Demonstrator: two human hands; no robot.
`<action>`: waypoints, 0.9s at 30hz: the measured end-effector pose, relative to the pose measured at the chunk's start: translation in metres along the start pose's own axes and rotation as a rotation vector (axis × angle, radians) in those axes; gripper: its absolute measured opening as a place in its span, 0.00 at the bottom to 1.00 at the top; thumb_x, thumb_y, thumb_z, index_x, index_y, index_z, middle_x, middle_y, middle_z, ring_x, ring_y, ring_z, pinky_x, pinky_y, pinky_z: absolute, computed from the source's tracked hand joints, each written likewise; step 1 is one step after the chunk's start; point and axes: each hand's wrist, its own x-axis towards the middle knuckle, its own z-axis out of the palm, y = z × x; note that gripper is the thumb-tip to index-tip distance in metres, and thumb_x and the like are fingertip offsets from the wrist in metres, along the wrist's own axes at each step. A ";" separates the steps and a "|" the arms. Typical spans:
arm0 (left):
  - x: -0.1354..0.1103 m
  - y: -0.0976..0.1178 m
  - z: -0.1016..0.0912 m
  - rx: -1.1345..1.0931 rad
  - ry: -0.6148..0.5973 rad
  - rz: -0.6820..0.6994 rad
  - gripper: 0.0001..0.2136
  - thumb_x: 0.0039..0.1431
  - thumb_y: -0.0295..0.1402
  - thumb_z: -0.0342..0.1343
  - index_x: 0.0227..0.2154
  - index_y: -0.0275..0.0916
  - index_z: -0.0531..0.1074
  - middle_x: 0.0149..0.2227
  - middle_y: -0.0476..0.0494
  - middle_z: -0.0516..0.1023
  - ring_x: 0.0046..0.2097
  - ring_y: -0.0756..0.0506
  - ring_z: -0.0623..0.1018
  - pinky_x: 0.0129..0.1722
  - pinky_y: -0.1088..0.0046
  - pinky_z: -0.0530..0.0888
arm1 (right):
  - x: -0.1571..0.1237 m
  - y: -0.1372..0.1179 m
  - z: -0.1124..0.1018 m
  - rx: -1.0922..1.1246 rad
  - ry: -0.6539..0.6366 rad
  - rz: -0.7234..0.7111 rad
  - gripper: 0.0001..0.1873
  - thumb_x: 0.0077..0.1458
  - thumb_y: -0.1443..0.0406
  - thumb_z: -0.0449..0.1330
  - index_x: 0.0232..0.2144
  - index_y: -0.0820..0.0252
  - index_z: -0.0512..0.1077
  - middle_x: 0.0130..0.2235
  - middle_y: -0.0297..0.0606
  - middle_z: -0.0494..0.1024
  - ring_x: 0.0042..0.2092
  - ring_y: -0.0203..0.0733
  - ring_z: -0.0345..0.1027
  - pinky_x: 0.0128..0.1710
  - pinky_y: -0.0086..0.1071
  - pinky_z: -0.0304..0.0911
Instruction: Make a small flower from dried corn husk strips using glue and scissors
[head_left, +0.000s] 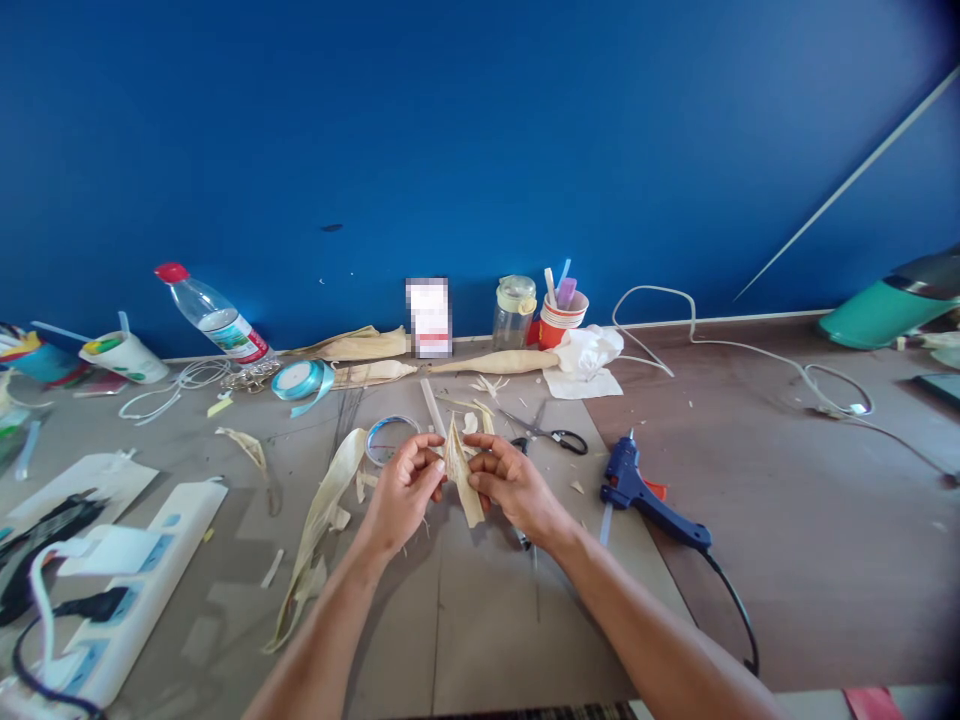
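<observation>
Both my hands meet over the middle of the table. My left hand (401, 490) and my right hand (510, 485) pinch a pale dried corn husk piece (461, 480) between their fingertips, its pointed end hanging down toward me. A long loose husk strip (319, 520) lies on the table just left of my left hand. Behind my hands lie a small ring of wire or tape (390, 437) and black-handled scissors (547, 433).
A blue glue gun (637, 490) with its cord lies to the right. White power strips (127, 590) sit at the left. At the back stand a tilted water bottle (214, 318), a ribbon roll (300, 380), a jar (514, 310), an orange cup (561, 318) and more husks.
</observation>
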 end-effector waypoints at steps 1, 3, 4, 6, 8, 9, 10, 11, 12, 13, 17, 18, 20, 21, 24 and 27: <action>0.000 0.000 0.000 -0.005 0.005 0.013 0.15 0.56 0.33 0.50 0.46 0.36 0.63 0.25 0.52 0.70 0.24 0.53 0.68 0.25 0.77 0.67 | 0.000 -0.001 0.000 0.000 -0.006 -0.006 0.22 0.44 0.68 0.58 0.44 0.59 0.61 0.25 0.28 0.70 0.22 0.30 0.58 0.22 0.26 0.55; -0.001 -0.002 0.000 0.022 0.009 0.060 0.19 0.57 0.32 0.49 0.52 0.38 0.59 0.26 0.52 0.69 0.24 0.53 0.68 0.26 0.77 0.68 | -0.001 -0.001 0.000 -0.013 -0.011 -0.023 0.22 0.44 0.69 0.58 0.44 0.58 0.61 0.26 0.28 0.70 0.22 0.30 0.58 0.22 0.26 0.54; -0.001 -0.004 -0.001 0.053 0.008 0.092 0.21 0.57 0.31 0.48 0.54 0.39 0.58 0.28 0.51 0.69 0.25 0.53 0.68 0.26 0.77 0.68 | -0.001 0.000 0.000 -0.029 -0.008 -0.034 0.22 0.44 0.69 0.57 0.44 0.58 0.61 0.26 0.28 0.70 0.23 0.30 0.58 0.22 0.25 0.54; -0.002 -0.007 -0.002 0.146 -0.016 0.163 0.20 0.58 0.30 0.46 0.55 0.41 0.60 0.30 0.49 0.70 0.25 0.53 0.68 0.26 0.77 0.69 | -0.001 0.002 0.000 -0.082 0.005 -0.065 0.22 0.46 0.69 0.55 0.46 0.57 0.60 0.27 0.28 0.69 0.24 0.30 0.59 0.23 0.25 0.53; -0.001 -0.011 -0.003 0.256 -0.067 0.242 0.17 0.59 0.29 0.44 0.50 0.41 0.67 0.32 0.47 0.71 0.27 0.52 0.70 0.28 0.76 0.69 | -0.002 0.004 -0.001 -0.168 0.021 -0.113 0.22 0.48 0.70 0.53 0.47 0.57 0.59 0.27 0.28 0.68 0.25 0.31 0.59 0.24 0.25 0.54; 0.000 -0.012 -0.003 0.315 -0.102 0.289 0.15 0.59 0.29 0.44 0.47 0.40 0.70 0.33 0.46 0.72 0.29 0.51 0.71 0.31 0.74 0.70 | -0.002 0.005 -0.002 -0.224 0.023 -0.139 0.22 0.49 0.70 0.53 0.48 0.57 0.59 0.27 0.28 0.68 0.25 0.31 0.60 0.25 0.26 0.55; 0.001 -0.014 -0.003 0.372 -0.106 0.330 0.14 0.59 0.28 0.44 0.44 0.40 0.71 0.34 0.44 0.74 0.33 0.49 0.73 0.34 0.73 0.71 | -0.002 0.005 -0.003 -0.290 0.027 -0.164 0.22 0.50 0.70 0.52 0.49 0.58 0.59 0.28 0.29 0.68 0.26 0.31 0.60 0.26 0.26 0.55; 0.002 -0.015 -0.003 0.428 -0.091 0.361 0.13 0.58 0.27 0.45 0.42 0.39 0.72 0.36 0.43 0.75 0.36 0.48 0.74 0.37 0.71 0.71 | -0.001 0.005 -0.006 -0.366 0.044 -0.189 0.22 0.51 0.69 0.51 0.50 0.59 0.59 0.29 0.30 0.69 0.27 0.32 0.61 0.26 0.26 0.56; 0.003 -0.016 -0.002 0.479 -0.069 0.385 0.12 0.58 0.26 0.46 0.40 0.39 0.73 0.37 0.43 0.76 0.39 0.47 0.74 0.40 0.69 0.70 | -0.001 0.003 -0.010 -0.451 0.080 -0.220 0.22 0.52 0.69 0.51 0.50 0.59 0.60 0.30 0.32 0.71 0.28 0.33 0.62 0.28 0.27 0.57; 0.004 -0.017 -0.001 0.525 -0.039 0.403 0.11 0.57 0.26 0.47 0.39 0.39 0.73 0.37 0.42 0.76 0.40 0.46 0.74 0.42 0.67 0.70 | 0.000 0.001 -0.014 -0.546 0.134 -0.254 0.21 0.52 0.69 0.51 0.50 0.60 0.61 0.32 0.34 0.72 0.29 0.34 0.63 0.29 0.28 0.58; 0.005 -0.021 0.003 0.657 0.004 0.475 0.09 0.57 0.27 0.49 0.37 0.40 0.72 0.35 0.45 0.79 0.40 0.46 0.75 0.49 0.61 0.66 | 0.002 -0.015 -0.037 -0.898 0.333 -0.342 0.16 0.52 0.68 0.51 0.43 0.60 0.70 0.37 0.40 0.74 0.35 0.38 0.66 0.34 0.29 0.59; 0.004 -0.022 0.004 0.679 -0.007 0.489 0.09 0.57 0.28 0.49 0.38 0.40 0.72 0.36 0.46 0.79 0.39 0.46 0.76 0.52 0.60 0.64 | 0.002 -0.018 -0.042 -0.961 0.335 -0.313 0.14 0.52 0.68 0.51 0.39 0.59 0.72 0.36 0.39 0.74 0.35 0.38 0.67 0.34 0.29 0.59; 0.002 -0.022 0.007 0.715 -0.041 0.499 0.09 0.58 0.28 0.49 0.39 0.41 0.72 0.35 0.47 0.79 0.37 0.47 0.76 0.54 0.60 0.62 | 0.001 -0.023 -0.049 -1.087 0.278 -0.211 0.12 0.53 0.65 0.52 0.37 0.58 0.73 0.34 0.38 0.76 0.34 0.39 0.68 0.34 0.29 0.58; 0.001 -0.022 0.008 0.730 -0.059 0.499 0.09 0.58 0.28 0.49 0.39 0.41 0.71 0.34 0.48 0.79 0.36 0.47 0.77 0.54 0.60 0.62 | 0.000 -0.024 -0.049 -1.157 0.234 -0.154 0.12 0.53 0.63 0.53 0.39 0.58 0.72 0.33 0.37 0.76 0.33 0.39 0.68 0.34 0.29 0.58; -0.001 -0.022 0.011 0.769 -0.096 0.492 0.10 0.58 0.28 0.49 0.41 0.41 0.71 0.33 0.49 0.79 0.37 0.47 0.77 0.54 0.60 0.62 | -0.006 -0.024 -0.041 -1.404 0.099 -0.057 0.19 0.51 0.61 0.55 0.46 0.60 0.67 0.34 0.40 0.77 0.36 0.42 0.70 0.36 0.31 0.56; -0.001 -0.021 0.013 0.814 -0.176 0.479 0.09 0.58 0.27 0.49 0.39 0.42 0.71 0.35 0.49 0.79 0.38 0.47 0.76 0.55 0.59 0.61 | -0.012 -0.022 -0.025 -1.603 0.033 -0.075 0.20 0.49 0.63 0.56 0.46 0.63 0.65 0.39 0.47 0.77 0.41 0.47 0.69 0.40 0.35 0.53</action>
